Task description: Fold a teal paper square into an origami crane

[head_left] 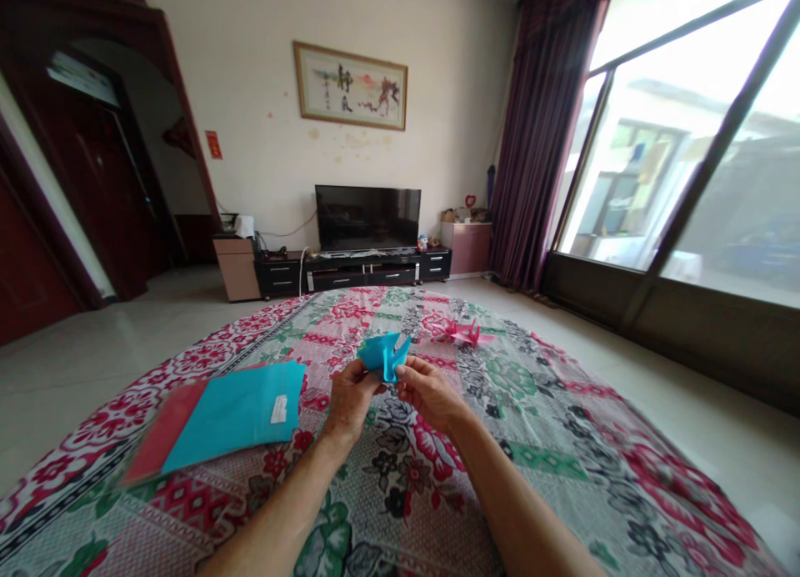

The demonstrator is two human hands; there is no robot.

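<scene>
A piece of folded blue paper (388,358), with several pointed flaps standing up, is held above the cloth in front of me. My left hand (353,398) pinches its lower left side between thumb and fingers. On the lower right, my right hand (428,387) grips the paper's edge with thumb and fingertips. Some fingertips are hidden behind the paper. Beyond my right hand, pink folded paper figures (466,333) lie on the cloth. Left of my left hand rests a stack of blue paper sheets (234,414), partly over red sheets (163,434) in a clear sleeve.
A patterned red, green and grey cloth (512,460) covers the rounded table. Past its far edge stand a low black cabinet (284,274) and a television (368,218). A dark curtain (531,143) and large windows are on the right; a doorway is on the left.
</scene>
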